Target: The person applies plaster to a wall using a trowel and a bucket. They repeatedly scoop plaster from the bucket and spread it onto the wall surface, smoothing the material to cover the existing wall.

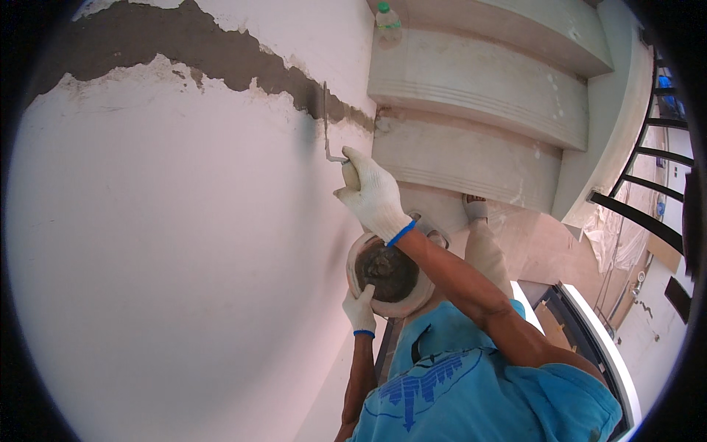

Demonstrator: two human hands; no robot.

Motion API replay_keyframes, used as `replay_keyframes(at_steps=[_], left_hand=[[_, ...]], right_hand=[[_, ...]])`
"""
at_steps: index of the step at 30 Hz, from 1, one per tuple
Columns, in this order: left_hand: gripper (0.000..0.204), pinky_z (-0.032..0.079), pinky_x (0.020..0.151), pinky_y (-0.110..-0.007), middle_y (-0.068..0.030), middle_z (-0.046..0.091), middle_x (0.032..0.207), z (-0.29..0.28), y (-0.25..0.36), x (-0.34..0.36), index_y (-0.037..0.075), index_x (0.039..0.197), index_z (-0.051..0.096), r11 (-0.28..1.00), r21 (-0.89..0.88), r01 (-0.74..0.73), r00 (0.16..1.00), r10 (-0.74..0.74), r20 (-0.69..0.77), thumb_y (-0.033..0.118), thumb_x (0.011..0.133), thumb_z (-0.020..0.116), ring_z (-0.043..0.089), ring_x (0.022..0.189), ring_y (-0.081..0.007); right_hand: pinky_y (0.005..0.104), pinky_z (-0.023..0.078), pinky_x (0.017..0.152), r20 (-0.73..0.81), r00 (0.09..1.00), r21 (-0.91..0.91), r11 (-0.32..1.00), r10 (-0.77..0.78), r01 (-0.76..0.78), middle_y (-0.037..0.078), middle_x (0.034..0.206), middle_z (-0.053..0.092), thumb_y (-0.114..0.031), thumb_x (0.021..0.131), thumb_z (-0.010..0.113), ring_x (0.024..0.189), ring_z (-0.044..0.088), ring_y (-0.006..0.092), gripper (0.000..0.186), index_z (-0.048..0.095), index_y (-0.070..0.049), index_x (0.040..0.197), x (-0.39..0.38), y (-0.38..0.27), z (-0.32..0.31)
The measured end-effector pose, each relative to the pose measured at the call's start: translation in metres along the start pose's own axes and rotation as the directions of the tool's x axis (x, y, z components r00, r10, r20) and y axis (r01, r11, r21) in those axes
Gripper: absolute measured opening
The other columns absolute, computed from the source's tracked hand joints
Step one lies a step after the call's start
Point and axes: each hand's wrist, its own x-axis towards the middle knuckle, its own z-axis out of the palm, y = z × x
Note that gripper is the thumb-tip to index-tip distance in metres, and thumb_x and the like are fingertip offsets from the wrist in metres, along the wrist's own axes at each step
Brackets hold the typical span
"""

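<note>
My right hand, in a white knitted glove with a blue cuff, is closed round the handle of a trowel. The trowel's thin blade is seen edge-on against the wall, by a strip of grey mortar that crosses the white wall. My left hand, gloved the same way, grips the rim of a round bucket, thumb over the edge. Dark wet mortar lies inside the bucket. The left fingers under the rim are hidden.
Pale stairs rise ahead, beside the wall. A clear plastic bottle with a green cap stands on an upper step against the wall. To the right runs a black metal railing. My sandalled foot is at the bottom step.
</note>
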Motion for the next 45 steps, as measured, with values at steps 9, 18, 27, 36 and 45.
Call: replay_keyframes(at_steps=[9, 18, 27, 36, 45], left_hand=[[0.044, 0.054, 0.093, -0.035, -0.0113, 0.074, 0.117, -0.005, -0.005, -0.001, -0.010, 0.127, 0.070, 0.999, 0.038, 0.027, 1.000, -0.027, -0.009, 0.008, 0.088, 0.078, 0.068, 0.102, -0.0208], [0.043, 0.055, 0.091, -0.035, -0.0108, 0.075, 0.114, -0.008, -0.010, -0.001, -0.009, 0.125, 0.071, 0.999, 0.042, 0.012, 1.000, -0.012, -0.001, 0.009, 0.088, 0.078, 0.069, 0.099, -0.0201], [0.043, 0.054, 0.092, -0.035, -0.0114, 0.074, 0.115, -0.011, -0.011, 0.000, -0.009, 0.127, 0.070, 0.999, 0.048, 0.016, 1.000, -0.015, -0.016, 0.009, 0.088, 0.078, 0.069, 0.101, -0.0209], [0.044, 0.055, 0.092, -0.035, -0.0112, 0.074, 0.116, -0.014, -0.017, -0.001, -0.010, 0.127, 0.070, 0.998, 0.059, 0.021, 1.000, -0.021, -0.006, 0.009, 0.088, 0.078, 0.069, 0.101, -0.0209], [0.045, 0.054, 0.094, -0.035, -0.0108, 0.074, 0.117, -0.011, -0.011, -0.002, -0.010, 0.128, 0.069, 1.000, 0.014, 0.021, 1.000, -0.021, -0.003, 0.009, 0.088, 0.079, 0.069, 0.102, -0.0212]], right_hand=[[0.0514, 0.056, 0.086, -0.030, 0.997, -0.158, 0.985, -0.071, 0.066, 0.018, 0.120, 0.064, -0.017, 0.083, 0.080, 0.105, 0.068, 0.0415, 0.076, 0.047, -0.011, 0.151, 0.015, -0.013, 0.040], [0.0508, 0.056, 0.084, 0.077, 0.989, -0.155, 0.978, -0.128, 0.139, 0.019, 0.116, 0.065, -0.017, 0.083, 0.081, 0.103, 0.068, 0.0422, 0.076, 0.046, -0.011, 0.151, -0.033, -0.033, 0.024], [0.0498, 0.054, 0.094, 0.063, 0.990, -0.050, 0.991, 0.126, -0.123, 0.021, 0.128, 0.065, -0.015, 0.082, 0.078, 0.115, 0.065, 0.0431, 0.070, 0.051, -0.006, 0.145, 0.006, -0.016, 0.015], [0.0501, 0.055, 0.090, 0.135, 0.990, -0.081, 0.996, -0.033, 0.044, 0.022, 0.123, 0.064, -0.013, 0.082, 0.077, 0.112, 0.065, 0.0441, 0.063, 0.053, -0.007, 0.141, -0.002, -0.050, 0.022], [0.0505, 0.056, 0.093, 0.061, 0.996, -0.013, 0.998, 0.058, -0.057, 0.027, 0.116, 0.071, -0.018, 0.083, 0.079, 0.111, 0.069, 0.0452, 0.061, 0.058, -0.009, 0.139, -0.015, 0.012, 0.009]])
